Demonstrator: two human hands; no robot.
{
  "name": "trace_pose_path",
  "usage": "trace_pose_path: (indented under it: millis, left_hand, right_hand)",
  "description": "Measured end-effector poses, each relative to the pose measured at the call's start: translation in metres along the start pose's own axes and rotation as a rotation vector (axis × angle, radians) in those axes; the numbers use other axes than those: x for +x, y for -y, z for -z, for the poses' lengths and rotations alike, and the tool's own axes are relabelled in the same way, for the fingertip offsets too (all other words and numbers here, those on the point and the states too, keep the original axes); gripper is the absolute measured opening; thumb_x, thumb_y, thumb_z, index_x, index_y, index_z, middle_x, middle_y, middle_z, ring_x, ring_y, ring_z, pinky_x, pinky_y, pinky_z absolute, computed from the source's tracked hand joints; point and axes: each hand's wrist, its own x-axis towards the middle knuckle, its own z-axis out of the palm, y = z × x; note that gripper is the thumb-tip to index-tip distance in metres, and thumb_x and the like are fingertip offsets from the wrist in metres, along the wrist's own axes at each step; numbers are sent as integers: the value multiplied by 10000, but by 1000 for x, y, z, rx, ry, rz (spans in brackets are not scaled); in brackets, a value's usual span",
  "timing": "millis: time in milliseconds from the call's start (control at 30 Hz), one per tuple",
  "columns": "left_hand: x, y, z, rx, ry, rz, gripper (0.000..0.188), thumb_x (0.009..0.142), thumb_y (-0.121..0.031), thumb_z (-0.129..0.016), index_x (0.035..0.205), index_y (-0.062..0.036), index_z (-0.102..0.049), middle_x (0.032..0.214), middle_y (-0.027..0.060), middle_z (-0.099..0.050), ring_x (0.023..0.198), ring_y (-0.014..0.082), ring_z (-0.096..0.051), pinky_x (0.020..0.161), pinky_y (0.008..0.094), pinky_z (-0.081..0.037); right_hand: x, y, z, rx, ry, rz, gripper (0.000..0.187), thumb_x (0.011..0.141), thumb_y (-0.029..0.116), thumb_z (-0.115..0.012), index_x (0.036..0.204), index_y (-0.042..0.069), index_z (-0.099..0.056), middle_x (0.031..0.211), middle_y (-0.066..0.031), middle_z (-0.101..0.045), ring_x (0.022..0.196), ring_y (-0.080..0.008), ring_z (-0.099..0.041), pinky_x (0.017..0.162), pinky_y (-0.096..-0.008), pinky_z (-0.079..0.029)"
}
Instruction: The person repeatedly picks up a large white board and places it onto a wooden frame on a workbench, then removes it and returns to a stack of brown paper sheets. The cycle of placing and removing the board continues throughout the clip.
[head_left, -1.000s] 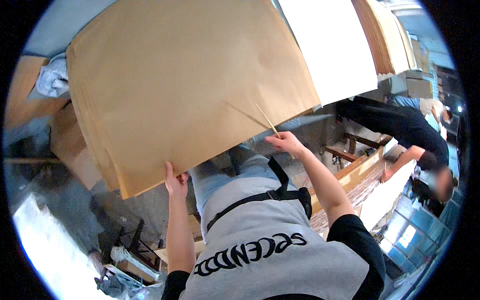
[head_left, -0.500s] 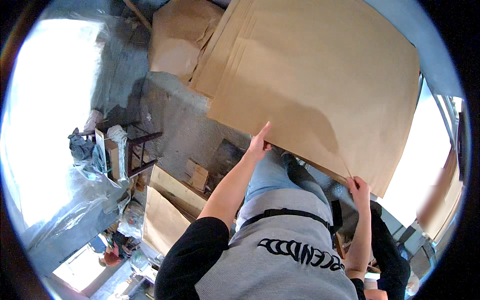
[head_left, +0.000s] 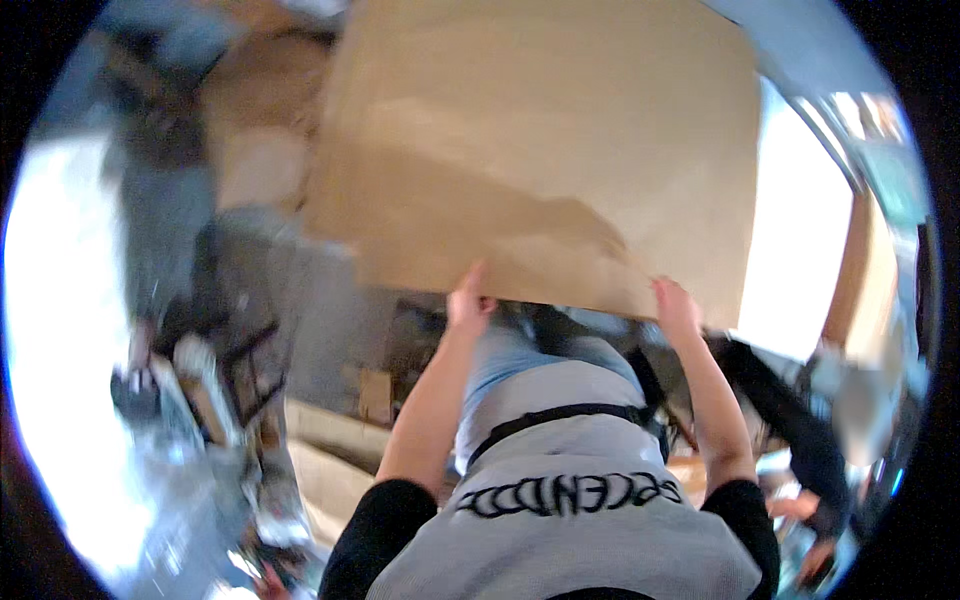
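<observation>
One big brown sheet (head_left: 560,130) lies in front of me in the head view. My left hand (head_left: 470,303) has its thumb over the near edge and its other fingers curled; I can't tell if they pinch it. My right hand (head_left: 679,306) has its fingers bunched at that edge, too blurry to tell what they pinch. Something white (head_left: 800,235) is right of the sheet.

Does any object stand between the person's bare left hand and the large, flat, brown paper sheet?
Nothing visible does: the left hand holds the near edge of the brown paper sheet directly, thumb on top. The sheet's underside is hidden.
</observation>
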Motion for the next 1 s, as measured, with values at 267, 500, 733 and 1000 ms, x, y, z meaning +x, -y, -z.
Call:
trace_pose_path:
  millis: [267, 500, 733, 1000]
  left_hand:
    - [-13, -17, -4, 215, 66, -112, 213, 809, -295, -558, 818, -83, -536, 602, 3, -486, 403, 88, -336, 347, 202, -227]
    - [-2, -22, 9, 343, 2, -132, 272, 829, -322, -527, 870, -55, -498, 560, -4, -404, 404, 86, -311, 348, 214, -232]
    - [-11, -28, -9, 535, -89, -115, 317, 828, -393, -502, 905, -86, -507, 569, -3, -411, 409, 92, -315, 374, 227, -265]
    - [-18, -38, -11, 566, -108, -94, 307, 821, -399, -510, 909, -104, -506, 590, -9, -440, 410, 96, -346, 377, 231, -274]
  right_hand:
    - [-47, -100, -8, 25, -60, -431, 108, 801, 145, -413, 831, 59, -470, 723, -168, -584, 708, -358, -574, 601, -456, -448]
    - [-85, -162, -32, 296, -79, -343, 133, 807, 177, -435, 820, 55, -486, 799, -156, -577, 774, -335, -557, 658, -441, -430]
    - [-101, -271, -55, 565, -480, -671, 213, 793, 253, -518, 835, 52, -576, 789, -152, -594, 764, -317, -566, 668, -393, -445]
    - [-69, -303, -116, 768, -377, -849, 172, 689, 199, -655, 788, 60, -636, 786, -117, -593, 753, -223, -574, 681, -319, -439]
